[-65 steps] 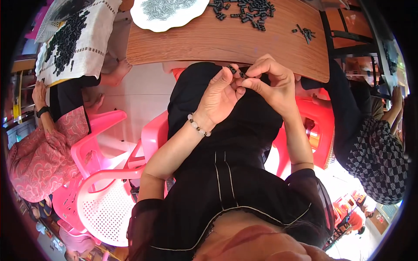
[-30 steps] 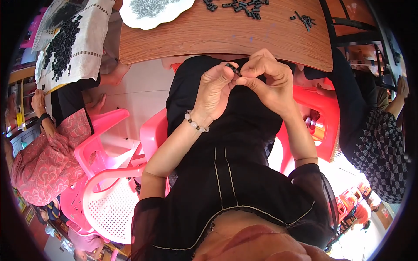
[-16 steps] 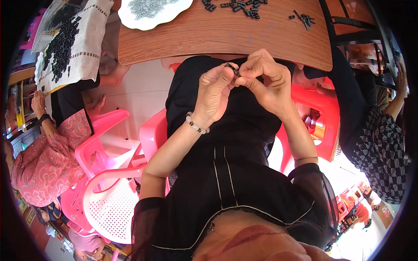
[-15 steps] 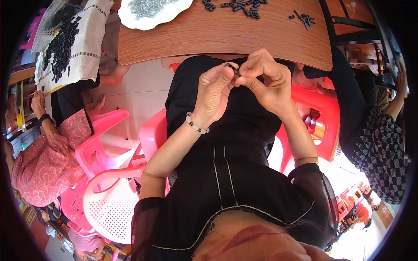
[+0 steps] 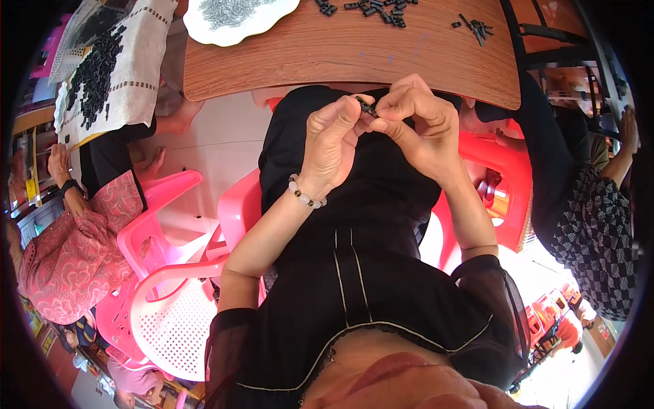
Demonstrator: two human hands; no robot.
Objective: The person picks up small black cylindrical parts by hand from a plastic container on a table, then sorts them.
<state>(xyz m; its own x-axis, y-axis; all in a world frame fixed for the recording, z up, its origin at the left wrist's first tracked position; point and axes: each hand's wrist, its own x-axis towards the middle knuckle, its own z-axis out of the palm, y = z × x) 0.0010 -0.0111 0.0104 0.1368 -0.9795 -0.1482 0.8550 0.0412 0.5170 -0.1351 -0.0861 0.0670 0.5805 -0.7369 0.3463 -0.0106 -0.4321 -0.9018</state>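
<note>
Between both hands, above my lap at the near edge of the wooden table (image 5: 293, 65), is a small black piece (image 5: 366, 107), too small to make out fully. My left hand (image 5: 332, 140) pinches it between thumb and fingers from the left. My right hand (image 5: 421, 126) grips its right end with thumb and forefinger; anything else in that pinch is hidden. On the table lie a loose pile of small black parts (image 5: 385, 12), a smaller group of thin black parts (image 5: 479, 31), and a white scalloped plate (image 5: 194, 31) holding many tiny clear or grey pieces.
At left, a cloth-covered surface (image 5: 139, 61) carries a heap of black parts (image 5: 95, 75), beside a seated person in a patterned pink top (image 5: 75, 252). Pink plastic chairs (image 5: 177, 320) stand at my left. Another person in a checked top (image 5: 596, 232) sits at right.
The black piece has turned slightly between my fingers, and my left thumb has shifted a little. The right hand stays almost in place.
</note>
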